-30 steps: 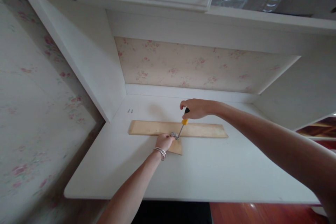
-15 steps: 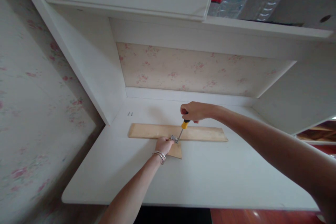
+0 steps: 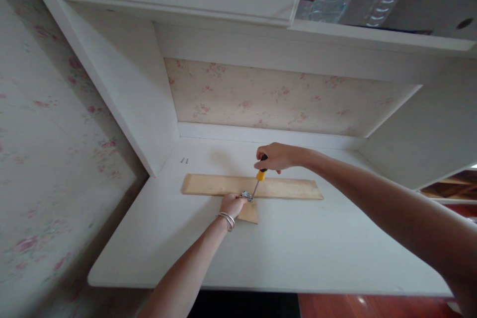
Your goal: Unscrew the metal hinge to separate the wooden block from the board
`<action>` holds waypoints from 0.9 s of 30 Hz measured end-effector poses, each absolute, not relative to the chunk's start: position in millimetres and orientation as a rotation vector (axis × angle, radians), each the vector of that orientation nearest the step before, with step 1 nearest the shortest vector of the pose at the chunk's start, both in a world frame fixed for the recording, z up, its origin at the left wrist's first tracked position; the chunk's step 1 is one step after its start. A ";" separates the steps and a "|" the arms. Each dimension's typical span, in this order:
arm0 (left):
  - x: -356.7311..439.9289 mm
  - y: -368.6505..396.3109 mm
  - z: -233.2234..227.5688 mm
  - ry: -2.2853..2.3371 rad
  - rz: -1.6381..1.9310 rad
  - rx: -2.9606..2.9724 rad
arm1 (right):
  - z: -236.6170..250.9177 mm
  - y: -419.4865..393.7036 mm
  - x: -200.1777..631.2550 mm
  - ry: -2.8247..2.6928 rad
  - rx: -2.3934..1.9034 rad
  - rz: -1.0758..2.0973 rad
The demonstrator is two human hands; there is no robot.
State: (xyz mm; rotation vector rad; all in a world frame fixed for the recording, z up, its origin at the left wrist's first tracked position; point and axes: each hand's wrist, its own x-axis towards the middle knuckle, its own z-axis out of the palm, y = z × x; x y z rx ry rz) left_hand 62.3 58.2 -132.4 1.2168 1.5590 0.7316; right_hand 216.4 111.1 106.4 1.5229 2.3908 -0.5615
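Ideally, the screwdriver point(image 3: 259, 181), gripped in the right hand point(image 3: 276, 156), is kept upright while the bracket point(image 3: 246, 195) is pinned under the left hand point(image 3: 231, 204).

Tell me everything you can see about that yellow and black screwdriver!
The yellow-and-black-handled screwdriver has a thin silver metal shaft. Its handle looks like plastic, black at the top and yellow lower down. It stands tilted, handle up and leaning right, with the tip down on a small silver metal bracket on the long pale wooden board. The right hand wraps around the black top. The left hand steadies the bracket beside the tip.
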 end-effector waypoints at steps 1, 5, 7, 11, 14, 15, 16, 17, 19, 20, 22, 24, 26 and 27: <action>62.3 58.2 -132.5 1.557 0.734 1.215 | 106.5 111.0 216.3 2.348 1.548 -0.591; 62.2 56.8 -129.4 1.552 0.747 1.188 | 107.2 110.6 214.8 2.508 1.439 -0.525; 62.2 55.9 -126.6 1.542 0.760 1.174 | 107.4 110.1 214.0 2.486 1.481 -0.542; 62.0 55.7 -122.2 1.545 0.740 1.198 | 107.2 108.8 214.1 2.404 1.540 -0.504; 61.9 56.8 -121.6 1.559 0.714 1.223 | 105.6 109.2 215.8 2.590 1.368 -0.369; 61.8 57.0 -121.8 1.559 0.709 1.228 | 104.7 109.7 216.3 2.613 1.357 -0.349; 61.7 57.1 -122.0 1.557 0.709 1.231 | 103.8 110.2 216.8 2.595 1.385 -0.340; 61.7 57.1 -122.2 1.553 0.714 1.229 | 102.8 110.8 217.2 2.553 1.434 -0.332; 61.7 56.6 -122.6 1.543 0.726 1.208 | 101.0 111.6 217.9 2.500 1.494 -0.302; 61.7 56.3 -122.7 1.541 0.729 1.192 | 100.4 111.8 218.3 2.524 1.476 -0.297; 61.6 55.7 -122.8 1.540 0.725 1.164 | 99.8 111.7 219.4 2.634 1.369 -0.311; 61.3 55.2 -122.9 1.539 0.717 1.153 | 100.1 111.1 220.2 2.672 1.344 -0.384; 60.9 54.9 -123.0 1.532 0.722 1.148 | 100.7 110.4 220.3 2.552 1.471 -0.492; 60.7 54.7 -123.2 1.527 0.725 1.139 | 101.0 110.0 220.1 2.478 1.536 -0.530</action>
